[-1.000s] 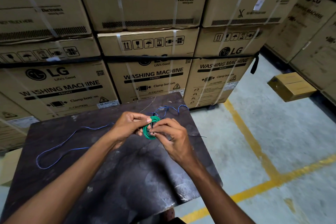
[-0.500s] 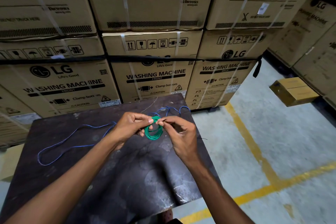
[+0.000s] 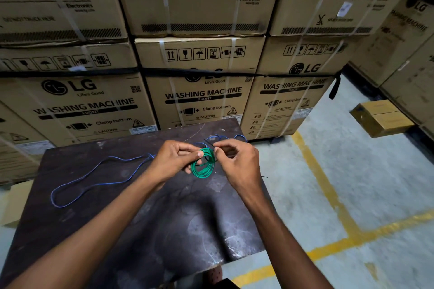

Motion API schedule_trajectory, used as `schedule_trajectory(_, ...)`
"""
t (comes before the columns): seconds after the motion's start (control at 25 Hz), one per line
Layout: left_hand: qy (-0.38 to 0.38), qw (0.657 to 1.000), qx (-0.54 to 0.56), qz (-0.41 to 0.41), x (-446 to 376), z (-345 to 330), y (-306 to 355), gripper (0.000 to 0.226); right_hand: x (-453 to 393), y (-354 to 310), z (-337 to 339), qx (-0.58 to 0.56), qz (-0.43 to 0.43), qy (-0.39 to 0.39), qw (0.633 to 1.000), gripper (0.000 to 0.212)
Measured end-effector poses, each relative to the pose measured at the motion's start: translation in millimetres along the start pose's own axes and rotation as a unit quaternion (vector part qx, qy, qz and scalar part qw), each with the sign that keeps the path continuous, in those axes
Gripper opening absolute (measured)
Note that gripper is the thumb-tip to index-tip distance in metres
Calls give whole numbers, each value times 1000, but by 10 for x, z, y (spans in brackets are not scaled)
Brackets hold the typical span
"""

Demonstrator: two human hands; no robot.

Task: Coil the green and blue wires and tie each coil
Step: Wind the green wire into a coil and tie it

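So the whole top half of the frame is a wall of stacked cardboard boxes (image 3: 199, 91), LG washing machine cartons with white straps and a black band running across the middle row. Right side of the frame is grey concrete floor (image 3: 366, 171) with yellow lines (image 3: 328, 197) painted on it, and one small cardboard box (image 3: 381, 118) sits by itself on the floor at the right edge, near more cartons

Bottom centre is a dark, scuffed table (image 3: 164, 230) with both forearms reaching over it from the bottom of the frame. The blue wire (image 3: 94, 185) is lying loose on the table, a long open loop on the left side, with more squiggles of it showing at the far edge just behind the hands. Not coiled

The green wire (image 3: 203, 166) is already wound into a small round coil, held above the table about mid-frame between the two hands. Left hand (image 3: 175, 159) pinches the coil's upper left edge between thumb and fingers. Right hand (image 3: 237, 159) is curled with thumb and forefinger pinched together right at the coil's top right edge, seemingly on a thin dark strand there, too fine to tell for sure
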State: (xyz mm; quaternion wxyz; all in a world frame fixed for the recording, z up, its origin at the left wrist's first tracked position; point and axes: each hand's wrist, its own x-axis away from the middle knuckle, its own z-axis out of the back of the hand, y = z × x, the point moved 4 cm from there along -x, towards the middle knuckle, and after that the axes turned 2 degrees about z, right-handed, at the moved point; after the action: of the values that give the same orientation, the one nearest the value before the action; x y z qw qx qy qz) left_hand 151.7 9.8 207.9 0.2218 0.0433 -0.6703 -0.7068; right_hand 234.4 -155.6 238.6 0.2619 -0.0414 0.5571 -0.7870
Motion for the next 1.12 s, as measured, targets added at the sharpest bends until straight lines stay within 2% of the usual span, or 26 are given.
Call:
schedule_trajectory(0.16,9,1000,-12,-5,-2,23,-3,12,4,-114,45,95,45,-41,994,11)
schedule_trajectory(0.36,8,999,-30,-11,-21,15,-22,10,35,-190,98,146,79,-30,986,10)
schedule_trajectory(1.12,-1,999,-48,-22,-15,41,-13,12,36,-201,82,142,65,-44,987,10)
